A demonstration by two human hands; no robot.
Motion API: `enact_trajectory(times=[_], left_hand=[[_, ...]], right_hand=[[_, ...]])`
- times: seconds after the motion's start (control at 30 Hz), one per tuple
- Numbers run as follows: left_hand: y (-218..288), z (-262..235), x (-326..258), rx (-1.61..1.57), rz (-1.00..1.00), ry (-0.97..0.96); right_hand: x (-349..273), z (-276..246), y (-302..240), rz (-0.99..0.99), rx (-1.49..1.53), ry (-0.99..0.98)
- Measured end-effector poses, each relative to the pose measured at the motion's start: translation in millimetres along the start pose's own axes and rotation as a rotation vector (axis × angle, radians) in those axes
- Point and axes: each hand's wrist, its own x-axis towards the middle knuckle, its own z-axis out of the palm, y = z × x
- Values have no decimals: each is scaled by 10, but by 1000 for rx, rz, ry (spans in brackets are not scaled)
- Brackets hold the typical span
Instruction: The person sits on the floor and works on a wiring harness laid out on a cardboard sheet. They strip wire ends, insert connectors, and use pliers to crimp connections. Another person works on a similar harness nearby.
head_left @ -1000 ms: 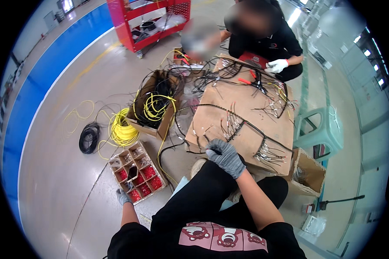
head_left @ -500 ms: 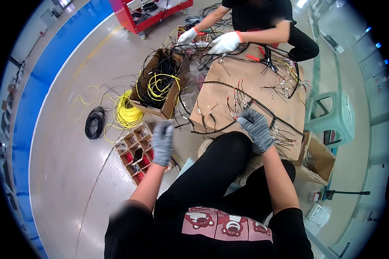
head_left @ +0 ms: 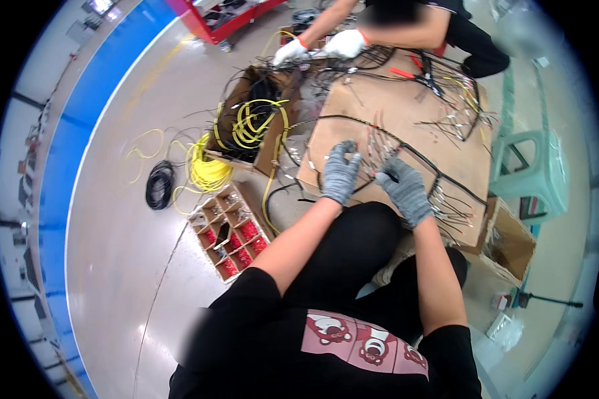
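A black wire harness (head_left: 422,161) lies across the brown board-topped work surface (head_left: 339,136) in front of me, its thin branch wires (head_left: 379,143) fanning out with red and white ends. Both my hands wear grey knit gloves. My left hand (head_left: 340,174) is over the near left part of the surface, fingers pinched together beside the branch wires; whatever they hold is too small to make out. Close to its right, my right hand (head_left: 406,191) pinches a thin wire with a reddish tip. The harness passes just beyond my right hand.
A compartment box (head_left: 227,229) of small red and clear parts stands on the floor at left. Beyond it are yellow cable (head_left: 207,169), a black coil (head_left: 160,185) and a carton (head_left: 263,159) of cables. Across from me, a co-worker's white-gloved hands (head_left: 345,44) handle cables. A green stool (head_left: 536,166) stands right.
My left hand has moved from above the compartment box to the work surface, beside my right hand. My right hand stays near the branch wires. The view has shifted slightly.
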Motion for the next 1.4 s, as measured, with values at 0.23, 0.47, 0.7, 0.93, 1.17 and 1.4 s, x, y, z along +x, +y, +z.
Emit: enact_trajectory(times=[0.23,0.47,0.7,0.93,1.17,1.4], left_hand=[[226,57,-29,31,-2,69],[257,42,-120,43,8,43],[145,84,-179,-114,60,-77],[130,89,-218,-200,60,-172],[183,96,-209,-221,24,-252],[265,128,-230,-272,22,-257]], right_hand=[[47,78,225,78,144,-35],[61,52,170,109,86,-21],[80,61,283,88,28,-4],[72,79,298,101,106,36],[98,-23,316,-41,-233,102],[62,-130,237,-129,-324,156]])
